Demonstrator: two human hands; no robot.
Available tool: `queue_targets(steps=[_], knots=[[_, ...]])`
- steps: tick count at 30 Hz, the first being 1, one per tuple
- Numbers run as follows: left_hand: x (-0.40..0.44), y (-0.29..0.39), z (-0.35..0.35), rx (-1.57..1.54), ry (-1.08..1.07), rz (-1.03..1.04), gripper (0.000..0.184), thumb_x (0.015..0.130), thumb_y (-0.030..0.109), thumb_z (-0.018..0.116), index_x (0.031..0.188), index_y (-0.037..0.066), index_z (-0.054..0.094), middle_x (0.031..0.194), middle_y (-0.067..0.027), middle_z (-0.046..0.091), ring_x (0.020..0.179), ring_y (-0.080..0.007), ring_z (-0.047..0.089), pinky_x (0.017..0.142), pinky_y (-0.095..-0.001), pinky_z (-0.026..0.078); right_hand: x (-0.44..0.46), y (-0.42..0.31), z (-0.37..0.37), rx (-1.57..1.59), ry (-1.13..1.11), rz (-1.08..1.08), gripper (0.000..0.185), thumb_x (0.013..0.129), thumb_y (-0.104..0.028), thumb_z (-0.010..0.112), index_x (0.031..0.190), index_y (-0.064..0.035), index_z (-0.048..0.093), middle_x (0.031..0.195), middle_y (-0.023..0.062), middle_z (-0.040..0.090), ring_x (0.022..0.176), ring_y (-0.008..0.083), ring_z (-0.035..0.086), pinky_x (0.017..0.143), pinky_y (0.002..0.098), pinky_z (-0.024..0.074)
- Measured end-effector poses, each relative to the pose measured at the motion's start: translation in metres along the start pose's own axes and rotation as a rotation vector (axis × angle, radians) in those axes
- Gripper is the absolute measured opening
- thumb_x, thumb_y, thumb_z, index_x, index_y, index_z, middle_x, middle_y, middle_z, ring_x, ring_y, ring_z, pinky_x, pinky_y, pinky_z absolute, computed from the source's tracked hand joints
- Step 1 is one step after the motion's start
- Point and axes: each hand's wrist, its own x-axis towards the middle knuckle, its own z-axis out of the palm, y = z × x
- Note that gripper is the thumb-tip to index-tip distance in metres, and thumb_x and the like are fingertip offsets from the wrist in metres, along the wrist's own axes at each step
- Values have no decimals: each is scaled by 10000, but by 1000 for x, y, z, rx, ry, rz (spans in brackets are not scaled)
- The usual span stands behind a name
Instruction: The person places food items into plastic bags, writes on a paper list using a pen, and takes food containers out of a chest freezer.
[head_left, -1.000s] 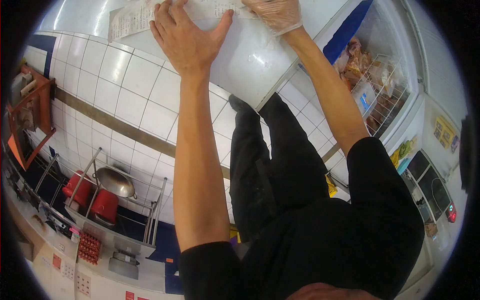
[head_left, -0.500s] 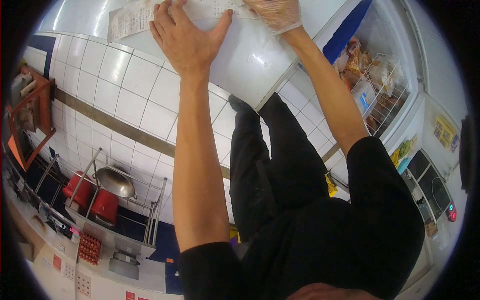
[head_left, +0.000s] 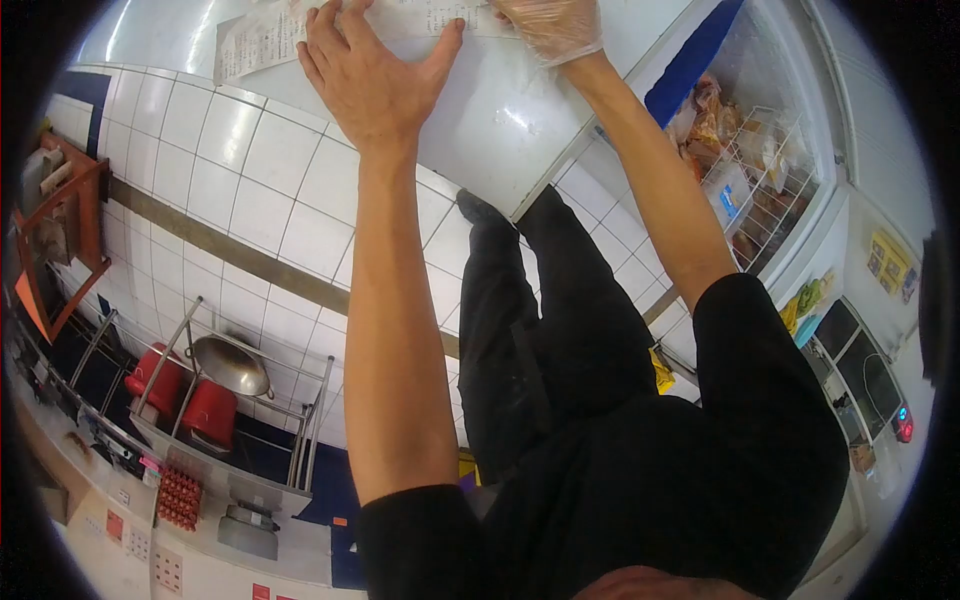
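My bare left hand (head_left: 385, 85) lies palm down with fingers and thumb spread, pressing on a long printed paper strip (head_left: 262, 45). The strip, which looks like a receipt, rests on a white, shiny worktop (head_left: 500, 130) and runs past the top edge of the view. At the strip's right end is my right hand (head_left: 555, 25), in a clear plastic glove. Its fingers are drawn together at the paper, and what they hold is too small and too cut off to make out.
To the right stands an open freezer with a wire basket (head_left: 775, 185) of bagged food. At lower left, a metal rack holds a wok (head_left: 230, 365) and red buckets (head_left: 208, 410), near a stack of eggs (head_left: 180, 498). An orange-brown shelf (head_left: 85, 200) hangs at far left.
My right hand's fingers have shifted very slightly at the end of the paper strip. The left hand stays spread in the same spot.
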Motion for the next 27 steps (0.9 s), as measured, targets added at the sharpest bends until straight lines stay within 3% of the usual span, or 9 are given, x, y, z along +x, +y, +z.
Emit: queue_targets(steps=[3,10,13,15,22,27], knots=[[-1,1,0,18,4,7,719,723,351,914,1261,0,589,1392,-267,559,1376,-470,465,1180,-554,353,-3,-8,-2,137,-19,171,346,857,-158,737,649,-64,477,600,34,496,578,139,482,535,341,404],[-1,0,1,28,8,3,718,720,351,917,1258,0,595,1390,-270,563,1376,-470,467,1188,-560,346,-2,-6,1,74,26,38,376,888,-162,762,651,-75,483,581,32,511,535,137,497,501,332,415],[-1,0,1,10,10,0,716,720,351,918,1255,-1,597,1393,-270,562,1379,-469,465,1189,-559,345,-3,-13,-2,170,1,228,400,904,-182,774,649,-81,484,581,33,529,530,131,515,498,328,425],[0,-1,1,8,10,0,718,720,351,917,1257,-2,596,1393,-271,562,1378,-470,466,1189,-560,345,-2,-11,-1,115,14,113,418,914,-206,780,648,-79,483,580,36,536,532,134,526,501,332,431],[-1,1,0,23,9,5,726,725,358,914,1265,-2,590,1387,-272,563,1375,-476,466,1182,-563,348,-1,-3,0,-6,1,38,403,907,-194,771,648,-77,485,581,35,532,538,131,528,503,332,431],[-1,0,0,18,15,14,723,725,358,913,1265,2,589,1390,-265,562,1373,-474,469,1180,-561,350,-4,-7,2,146,18,182,382,906,-185,758,662,-74,485,577,29,519,518,133,529,475,332,423]])
